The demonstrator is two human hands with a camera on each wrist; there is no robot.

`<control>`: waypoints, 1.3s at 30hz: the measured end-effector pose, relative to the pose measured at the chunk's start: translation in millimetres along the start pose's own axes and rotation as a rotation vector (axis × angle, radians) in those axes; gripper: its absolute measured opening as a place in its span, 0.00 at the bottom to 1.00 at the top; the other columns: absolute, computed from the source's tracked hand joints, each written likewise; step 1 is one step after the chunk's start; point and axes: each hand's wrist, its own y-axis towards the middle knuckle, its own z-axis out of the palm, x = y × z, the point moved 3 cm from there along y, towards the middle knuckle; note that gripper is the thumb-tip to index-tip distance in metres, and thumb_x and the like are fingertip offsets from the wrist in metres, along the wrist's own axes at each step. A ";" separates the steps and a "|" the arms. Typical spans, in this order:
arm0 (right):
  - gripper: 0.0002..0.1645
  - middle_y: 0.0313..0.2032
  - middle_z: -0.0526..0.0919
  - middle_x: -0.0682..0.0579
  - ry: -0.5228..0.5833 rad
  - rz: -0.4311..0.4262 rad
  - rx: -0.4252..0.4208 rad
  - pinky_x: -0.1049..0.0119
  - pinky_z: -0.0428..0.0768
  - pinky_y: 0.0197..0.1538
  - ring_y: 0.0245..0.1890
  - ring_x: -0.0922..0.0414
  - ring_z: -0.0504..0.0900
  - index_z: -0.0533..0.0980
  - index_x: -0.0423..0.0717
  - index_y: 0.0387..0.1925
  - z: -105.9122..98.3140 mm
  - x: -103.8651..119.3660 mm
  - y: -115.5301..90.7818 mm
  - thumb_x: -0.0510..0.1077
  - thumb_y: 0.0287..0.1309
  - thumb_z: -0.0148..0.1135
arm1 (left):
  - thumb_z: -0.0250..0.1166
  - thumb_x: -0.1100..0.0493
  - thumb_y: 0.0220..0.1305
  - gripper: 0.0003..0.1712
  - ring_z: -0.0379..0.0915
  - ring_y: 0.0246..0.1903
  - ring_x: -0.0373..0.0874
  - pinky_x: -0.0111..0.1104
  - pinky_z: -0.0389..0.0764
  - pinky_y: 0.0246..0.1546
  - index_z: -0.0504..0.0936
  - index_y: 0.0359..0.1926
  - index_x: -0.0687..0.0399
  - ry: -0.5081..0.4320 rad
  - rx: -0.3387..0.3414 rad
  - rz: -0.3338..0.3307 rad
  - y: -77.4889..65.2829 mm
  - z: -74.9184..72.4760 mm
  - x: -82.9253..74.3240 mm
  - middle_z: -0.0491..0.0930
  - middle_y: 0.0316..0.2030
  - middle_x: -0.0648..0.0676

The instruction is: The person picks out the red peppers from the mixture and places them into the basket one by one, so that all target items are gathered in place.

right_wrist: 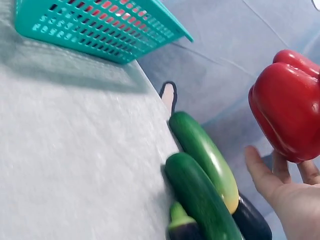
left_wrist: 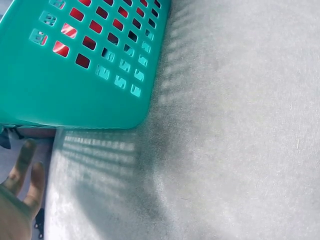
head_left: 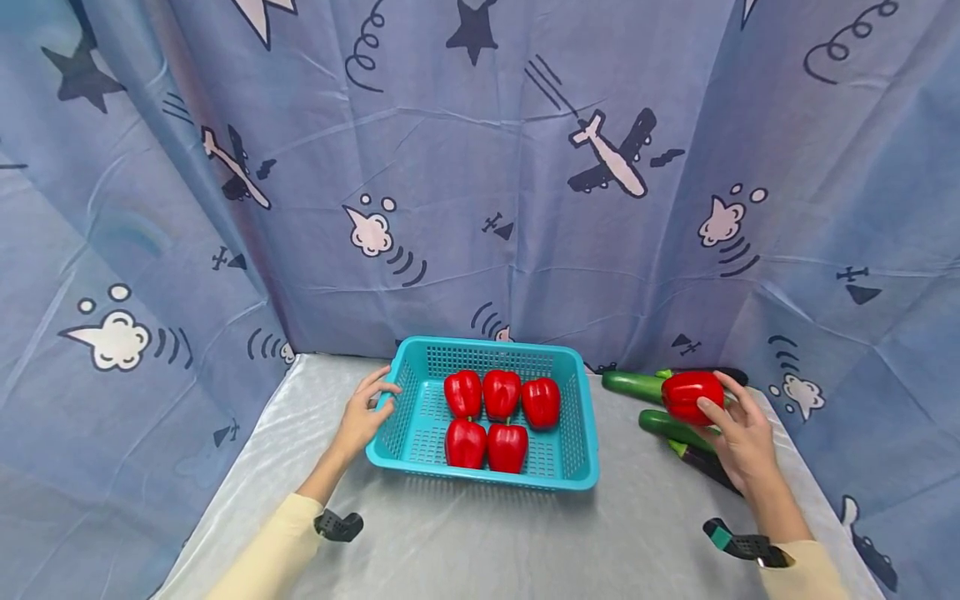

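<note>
My right hand (head_left: pixel 746 437) grips a red bell pepper (head_left: pixel 692 397) at the right, raised over the green zucchinis. The right wrist view shows that pepper (right_wrist: pixel 290 107) above the fingers (right_wrist: pixel 262 175), clear of the table. At the left rim of a turquoise plastic basket (head_left: pixel 480 481) is my left hand (head_left: pixel 360 421), its fingertips right at the edge. Its fingers look spread and loose in the left wrist view, beside the basket wall (left_wrist: pixel 75 100). Several red bell peppers (head_left: pixel 501 393) stand in the basket in two rows.
Two zucchinis (head_left: pixel 632 385) lie on the right of the white-covered table (head_left: pixel 465 542), with an eggplant (head_left: pixel 708 467) in front and another dark eggplant (head_left: pixel 731 375) behind. A printed blue curtain (head_left: pixel 450 167) encloses the back and sides.
</note>
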 end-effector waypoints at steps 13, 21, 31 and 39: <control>0.34 0.63 0.66 0.51 0.004 0.049 0.116 0.64 0.83 0.46 0.55 0.57 0.73 0.65 0.55 0.73 35.6 -2.8 -2.2 0.38 0.70 0.62 | 0.61 0.71 0.69 0.10 0.59 0.70 0.59 0.55 0.72 0.54 0.83 0.48 0.70 -0.006 -0.008 0.008 1.7 0.9 -1.4 0.63 0.72 0.61; 0.33 0.65 0.62 0.52 -0.054 0.083 0.164 0.60 0.84 0.47 0.58 0.54 0.69 0.65 0.52 0.74 52.9 -2.6 -3.0 0.41 0.72 0.60 | 0.61 0.72 0.69 0.10 0.60 0.69 0.59 0.55 0.73 0.53 0.83 0.49 0.70 -0.006 -0.002 0.004 1.9 1.2 -0.1 0.62 0.73 0.61; 0.24 0.62 0.67 0.54 -0.072 0.121 0.201 0.62 0.82 0.49 0.59 0.53 0.68 0.69 0.53 0.68 73.0 0.4 -3.4 0.46 0.74 0.58 | 0.60 0.72 0.69 0.10 0.60 0.69 0.58 0.53 0.74 0.53 0.83 0.49 0.70 -0.007 -0.001 -0.012 0.8 0.2 -1.2 0.62 0.73 0.60; 0.31 0.61 0.69 0.49 -0.162 0.119 0.286 0.60 0.82 0.51 0.56 0.54 0.74 0.64 0.43 0.69 88.4 -2.0 -5.8 0.39 0.70 0.63 | 0.60 0.72 0.69 0.10 0.59 0.69 0.59 0.55 0.73 0.53 0.83 0.48 0.70 -0.007 -0.002 0.000 1.1 0.9 0.3 0.62 0.73 0.61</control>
